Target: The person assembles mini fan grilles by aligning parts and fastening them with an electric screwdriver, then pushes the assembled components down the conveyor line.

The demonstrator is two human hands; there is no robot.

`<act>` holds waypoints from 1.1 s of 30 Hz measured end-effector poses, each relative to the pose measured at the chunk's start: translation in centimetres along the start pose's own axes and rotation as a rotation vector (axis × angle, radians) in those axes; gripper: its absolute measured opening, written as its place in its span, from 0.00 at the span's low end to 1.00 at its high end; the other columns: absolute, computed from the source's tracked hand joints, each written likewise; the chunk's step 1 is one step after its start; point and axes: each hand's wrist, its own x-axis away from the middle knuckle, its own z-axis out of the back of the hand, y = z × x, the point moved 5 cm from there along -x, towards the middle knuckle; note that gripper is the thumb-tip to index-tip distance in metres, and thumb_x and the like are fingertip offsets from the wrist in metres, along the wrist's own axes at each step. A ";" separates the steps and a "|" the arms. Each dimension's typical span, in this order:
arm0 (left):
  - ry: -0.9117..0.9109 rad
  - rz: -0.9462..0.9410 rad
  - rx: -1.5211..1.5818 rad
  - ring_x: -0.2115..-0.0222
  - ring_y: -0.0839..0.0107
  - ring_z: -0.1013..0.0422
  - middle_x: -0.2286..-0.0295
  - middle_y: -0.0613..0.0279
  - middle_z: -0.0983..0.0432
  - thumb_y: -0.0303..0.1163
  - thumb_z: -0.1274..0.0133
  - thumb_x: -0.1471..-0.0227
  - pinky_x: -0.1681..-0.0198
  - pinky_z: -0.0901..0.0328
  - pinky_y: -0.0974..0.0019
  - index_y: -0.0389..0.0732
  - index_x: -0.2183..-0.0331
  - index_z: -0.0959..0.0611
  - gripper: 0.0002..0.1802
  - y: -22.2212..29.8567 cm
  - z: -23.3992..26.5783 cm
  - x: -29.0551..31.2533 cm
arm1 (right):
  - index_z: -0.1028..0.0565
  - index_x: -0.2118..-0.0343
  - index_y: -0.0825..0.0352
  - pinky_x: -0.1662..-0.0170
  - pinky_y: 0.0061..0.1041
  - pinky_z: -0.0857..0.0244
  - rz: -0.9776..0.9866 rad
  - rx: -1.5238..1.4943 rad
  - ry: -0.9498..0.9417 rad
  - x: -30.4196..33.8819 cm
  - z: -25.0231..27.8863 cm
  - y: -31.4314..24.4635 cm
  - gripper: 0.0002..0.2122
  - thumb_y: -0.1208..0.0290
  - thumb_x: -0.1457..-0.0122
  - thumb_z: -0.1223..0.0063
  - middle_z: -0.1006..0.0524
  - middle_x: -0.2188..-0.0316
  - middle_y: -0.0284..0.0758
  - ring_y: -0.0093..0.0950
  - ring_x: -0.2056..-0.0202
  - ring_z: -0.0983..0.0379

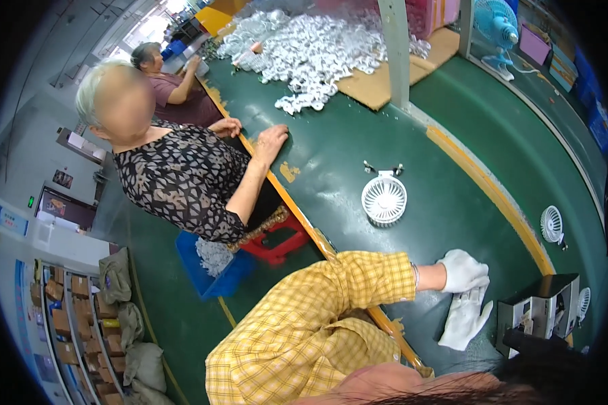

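Observation:
My left arm, in a yellow plaid sleeve, stretches across the green worktop (324,169). My left hand (461,270) wears a white glove, and its fingers are closed on the finger end of another white glove (465,320). That second glove hangs or lies below it, thumb toward the right, and no forearm shows beyond its cuff. I do not see my right hand. Farther up the worktop, apart from my hand, stands a small white fan head (385,199) with a round slatted grille and short wired ends.
Close to the gloves stands a metal box (517,320). More fan heads (551,224) lie on the green belt (493,145) at right. White parts (304,61) are heaped at the far end beside cardboard (365,88). A co-worker (175,169) sits at left, hands on the worktop.

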 end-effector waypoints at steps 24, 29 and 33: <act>-0.024 -0.045 -0.021 0.80 0.58 0.28 0.83 0.60 0.27 0.43 0.58 0.49 0.77 0.34 0.56 0.49 0.76 0.22 0.13 0.9 -0.1 -0.5 | 0.45 0.42 0.68 0.40 0.33 0.56 -0.078 -0.060 -0.016 0.1 1.2 0.8 0.27 0.53 0.39 0.66 0.41 0.43 0.40 0.31 0.41 0.48; -0.054 -0.030 -0.030 0.80 0.59 0.28 0.83 0.61 0.27 0.43 0.58 0.49 0.77 0.34 0.57 0.49 0.76 0.22 0.14 0.8 -0.2 -0.6 | 0.45 0.42 0.68 0.40 0.33 0.56 -0.078 -0.075 -0.047 -0.9 0.8 1.1 0.28 0.53 0.39 0.66 0.42 0.43 0.40 0.31 0.41 0.48; -0.044 -0.046 -0.049 0.80 0.59 0.28 0.83 0.61 0.27 0.43 0.58 0.49 0.76 0.34 0.57 0.49 0.76 0.22 0.14 0.9 -0.2 -0.5 | 0.45 0.42 0.68 0.40 0.33 0.56 -0.079 -0.084 -0.061 -1.0 0.7 1.3 0.28 0.53 0.39 0.66 0.42 0.42 0.41 0.32 0.41 0.48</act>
